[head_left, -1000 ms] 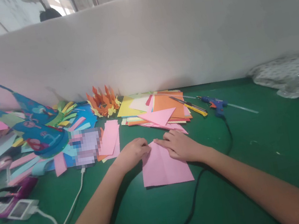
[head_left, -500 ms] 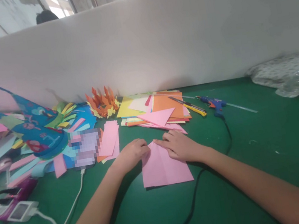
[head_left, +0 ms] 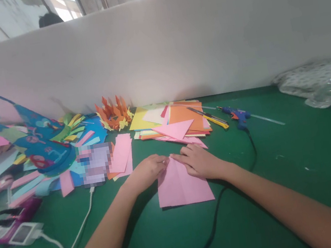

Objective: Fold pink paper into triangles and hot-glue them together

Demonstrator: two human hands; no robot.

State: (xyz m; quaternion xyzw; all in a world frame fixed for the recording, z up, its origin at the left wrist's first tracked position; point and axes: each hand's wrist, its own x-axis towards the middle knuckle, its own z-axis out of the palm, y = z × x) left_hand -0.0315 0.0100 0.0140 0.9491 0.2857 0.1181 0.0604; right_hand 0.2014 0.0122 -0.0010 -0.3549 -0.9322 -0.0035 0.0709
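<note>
A sheet of pink paper (head_left: 183,191) lies on the green table in front of me, folded to a point at its far edge, with a crease running down its middle. At the upper left of that point, my left hand (head_left: 148,173) is closed with its fingertips on the paper's edge. My right hand (head_left: 204,163) covers the upper right edge; its index finger reaches to the tip and the other fingers are bent against the paper. The undersides of both hands are hidden.
Behind the hands lie a coloured paper stack (head_left: 183,114), a yellow utility knife (head_left: 215,120) and a blue glue gun (head_left: 237,115), whose cord passes under my right arm. Leftward are pink strips (head_left: 121,154), an orange paper crown (head_left: 116,117), blue cone hats (head_left: 46,152) and a power strip (head_left: 13,223).
The fingertips of my left hand have shifted slightly right, closer to the paper's tip. My right hand and the paper stay almost where they were.
</note>
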